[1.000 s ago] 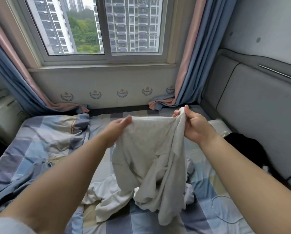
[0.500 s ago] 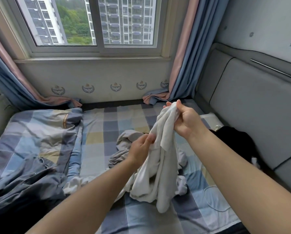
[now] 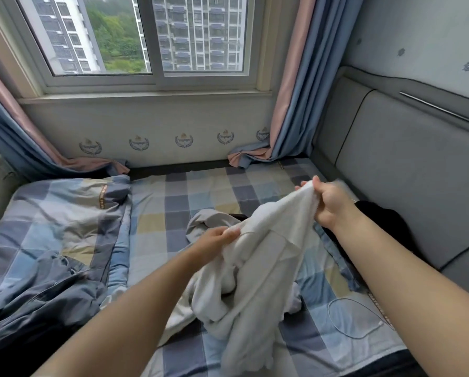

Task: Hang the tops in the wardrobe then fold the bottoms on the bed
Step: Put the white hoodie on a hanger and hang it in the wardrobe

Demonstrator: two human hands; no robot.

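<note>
A white garment [image 3: 263, 270] hangs bunched above the checked bed [image 3: 173, 208]. My right hand [image 3: 328, 202] grips its top edge, raised at the right. My left hand [image 3: 217, 240] pinches the cloth lower down, near the middle. Under it lie a grey-beige garment [image 3: 209, 221] and more white cloth [image 3: 179, 319] on the sheet. A black garment [image 3: 377, 221] lies by the headboard, behind my right forearm. No wardrobe is in view.
A rumpled checked quilt [image 3: 51, 240] covers the bed's left side. The grey padded headboard [image 3: 407, 170] runs along the right. A white charging cable [image 3: 358, 319] lies on the sheet at the lower right. Window and curtains [image 3: 290, 104] stand beyond the bed.
The garment was held spread between both hands; my left hand came down and inward and now pinches it lower, so the cloth hangs bunched. My right hand moved right.
</note>
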